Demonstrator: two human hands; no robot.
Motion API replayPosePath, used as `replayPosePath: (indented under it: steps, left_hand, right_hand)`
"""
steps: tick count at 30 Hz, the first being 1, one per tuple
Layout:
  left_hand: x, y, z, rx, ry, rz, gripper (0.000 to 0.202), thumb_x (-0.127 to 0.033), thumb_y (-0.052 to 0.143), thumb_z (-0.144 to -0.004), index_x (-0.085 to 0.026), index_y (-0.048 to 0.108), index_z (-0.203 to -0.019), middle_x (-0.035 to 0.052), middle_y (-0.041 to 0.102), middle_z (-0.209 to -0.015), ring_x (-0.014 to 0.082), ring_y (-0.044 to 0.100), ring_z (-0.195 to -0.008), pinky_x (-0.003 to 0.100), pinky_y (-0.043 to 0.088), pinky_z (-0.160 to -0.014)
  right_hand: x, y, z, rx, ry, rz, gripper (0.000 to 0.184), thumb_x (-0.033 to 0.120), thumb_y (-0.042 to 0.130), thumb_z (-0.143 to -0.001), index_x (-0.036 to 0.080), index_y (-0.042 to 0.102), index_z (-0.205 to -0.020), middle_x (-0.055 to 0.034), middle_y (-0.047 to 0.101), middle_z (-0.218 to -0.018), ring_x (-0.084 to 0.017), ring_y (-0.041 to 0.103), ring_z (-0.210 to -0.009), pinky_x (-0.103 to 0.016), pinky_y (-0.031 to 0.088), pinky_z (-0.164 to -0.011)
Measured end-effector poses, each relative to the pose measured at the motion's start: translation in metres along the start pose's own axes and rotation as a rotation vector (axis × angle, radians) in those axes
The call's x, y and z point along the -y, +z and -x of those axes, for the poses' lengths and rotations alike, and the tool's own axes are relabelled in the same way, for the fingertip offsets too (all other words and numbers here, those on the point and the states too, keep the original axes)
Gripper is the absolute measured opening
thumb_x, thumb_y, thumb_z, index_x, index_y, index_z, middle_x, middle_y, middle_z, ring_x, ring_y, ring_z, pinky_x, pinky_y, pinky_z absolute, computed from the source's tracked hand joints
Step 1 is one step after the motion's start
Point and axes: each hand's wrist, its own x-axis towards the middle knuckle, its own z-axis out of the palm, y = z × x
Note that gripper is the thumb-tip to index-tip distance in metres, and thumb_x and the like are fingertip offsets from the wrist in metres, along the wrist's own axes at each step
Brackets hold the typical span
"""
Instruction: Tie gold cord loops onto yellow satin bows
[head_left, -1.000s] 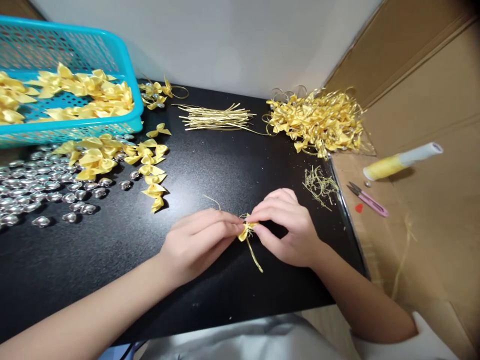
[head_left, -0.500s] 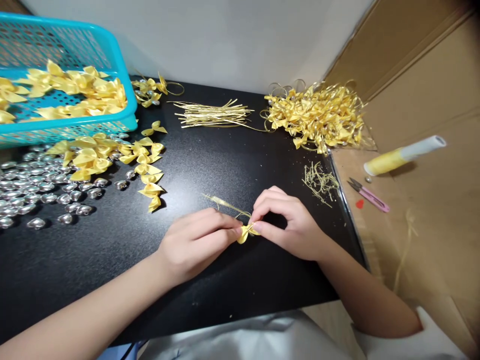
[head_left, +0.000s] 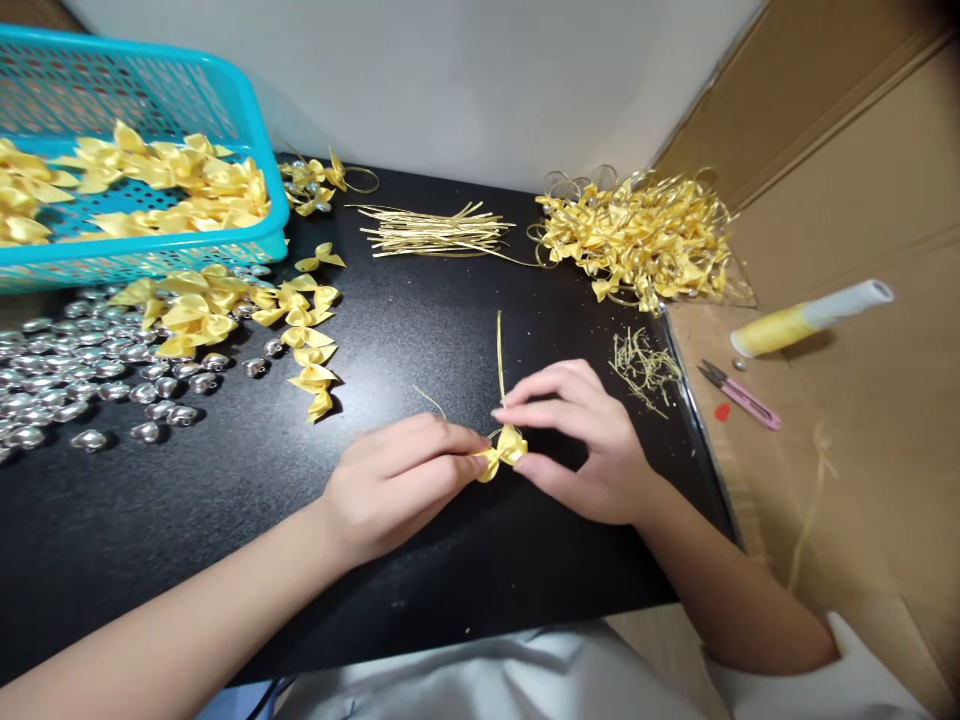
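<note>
My left hand point(head_left: 390, 483) pinches a small yellow ribbon bow point(head_left: 501, 452) just above the black table point(head_left: 450, 330). A thin gold cord point(head_left: 499, 352) rises from the bow's middle and points away from me. My right hand point(head_left: 581, 435) is at the bow's right side, its forefinger and thumb pinching the cord just above the bow, the other fingers loosely curled. A second short cord end sticks out to the upper left of the bow.
A teal basket point(head_left: 259, 180) of yellow bows stands at the back left, with loose bows point(head_left: 225, 310) and silver heart beads point(head_left: 67, 385) before it. Cut gold cords point(head_left: 435, 232) and a heap of finished bows point(head_left: 637, 240) lie behind. Snips point(head_left: 739, 393) and a thread spool point(head_left: 806, 318) rest on cardboard, right.
The gold cord, which hung toward me a second ago, has swung round the bow and now points up and away. My right hand has shifted slightly up with it.
</note>
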Motion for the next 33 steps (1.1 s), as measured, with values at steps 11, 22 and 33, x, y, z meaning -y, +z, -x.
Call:
replayPosePath:
  steps: [11,22,33]
  left_hand:
    - [-0.003,0.005,-0.003,-0.011,-0.163,0.220,0.013,-0.003,0.063,-0.083,-0.016,0.062,-0.084,0.0036,0.071,-0.080,0.0111,0.066,-0.070,0.021,0.054,-0.065]
    - [-0.006,0.008,-0.009,0.077,-0.937,1.021,0.020,-0.025,0.069,-0.083,-0.014,0.056,-0.072,-0.0033,0.060,-0.061,0.0057,0.051,-0.053,0.016,0.043,-0.052]
    - [-0.002,0.008,-0.006,0.088,-0.668,0.731,0.011,-0.019,0.062,-0.087,-0.016,0.056,-0.078,-0.0008,0.062,-0.069,0.0085,0.056,-0.059,0.019,0.047,-0.055]
  right_hand:
    - [0.004,0.009,0.003,-0.091,-0.065,0.024,0.009,0.014,0.065,-0.084,0.019,0.066,-0.077,-0.0015,0.068,-0.080,-0.016,0.060,-0.078,-0.037,0.043,-0.078]
    - [0.010,0.015,0.005,-0.194,-0.065,0.080,0.010,0.013,0.061,-0.082,0.020,0.061,-0.075,-0.0010,0.066,-0.076,-0.016,0.059,-0.075,-0.037,0.043,-0.075]
    - [0.009,0.007,0.005,-0.124,-0.011,0.021,0.017,0.019,0.067,-0.079,0.017,0.067,-0.096,-0.0075,0.071,-0.097,-0.021,0.061,-0.093,-0.042,0.045,-0.084]
